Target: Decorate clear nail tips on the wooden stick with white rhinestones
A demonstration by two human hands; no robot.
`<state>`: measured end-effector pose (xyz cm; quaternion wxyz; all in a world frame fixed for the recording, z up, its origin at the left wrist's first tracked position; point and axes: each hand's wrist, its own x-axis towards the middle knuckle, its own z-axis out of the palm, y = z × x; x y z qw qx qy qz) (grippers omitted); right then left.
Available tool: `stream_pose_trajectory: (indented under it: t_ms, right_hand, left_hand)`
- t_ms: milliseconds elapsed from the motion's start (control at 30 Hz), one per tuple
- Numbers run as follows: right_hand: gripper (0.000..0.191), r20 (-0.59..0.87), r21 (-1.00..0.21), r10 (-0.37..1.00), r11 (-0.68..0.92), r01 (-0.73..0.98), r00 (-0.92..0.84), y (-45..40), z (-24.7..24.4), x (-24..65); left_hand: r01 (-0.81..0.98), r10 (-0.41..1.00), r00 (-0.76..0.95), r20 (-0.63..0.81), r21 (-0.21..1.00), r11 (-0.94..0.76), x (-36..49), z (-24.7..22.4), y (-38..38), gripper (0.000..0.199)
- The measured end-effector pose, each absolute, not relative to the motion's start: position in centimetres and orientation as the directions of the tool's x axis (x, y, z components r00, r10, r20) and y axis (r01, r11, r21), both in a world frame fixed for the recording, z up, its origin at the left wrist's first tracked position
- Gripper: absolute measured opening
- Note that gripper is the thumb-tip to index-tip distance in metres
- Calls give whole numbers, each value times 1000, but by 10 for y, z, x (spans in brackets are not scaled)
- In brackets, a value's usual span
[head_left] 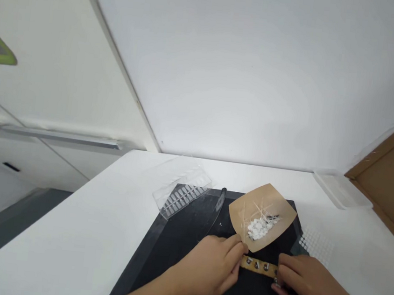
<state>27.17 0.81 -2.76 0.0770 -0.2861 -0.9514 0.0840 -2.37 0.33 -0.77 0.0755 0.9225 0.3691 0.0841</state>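
Head view: my left hand [214, 267] angles in toward the far right corner of the black mat [180, 239] on the table [67, 246], knuckles up, fingers curled and closed on the left end of a studded yellow strip [257, 265]. My right hand [304, 281] comes in across the mat's right edge, fingers bent, thumb underneath, at the strip's other end; I cannot tell whether it grips. The strip lies just on the near side of the paper tray [268, 192].

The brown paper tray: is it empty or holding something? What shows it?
Partly filled: white pieces and thin clear strips lie in the brown paper tray, with bare brown surface around them.
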Motion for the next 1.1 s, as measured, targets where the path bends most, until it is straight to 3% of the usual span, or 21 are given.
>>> stream_pose_trajectory:
  t_ms: [800, 1100]
  right_hand:
    - [14, -17, -259, 596, 773, 579, -803, 11, -30, 272]
    - [14, 39, -271, 605, 773, 574, -796, 11, -30, 273]
  left_hand:
    - [666, 683, 726, 80, 164, -728, -24, -11, 3, 10]
    - [659, 674, 736, 64, 163, -735, -24, -10, 3, 7]
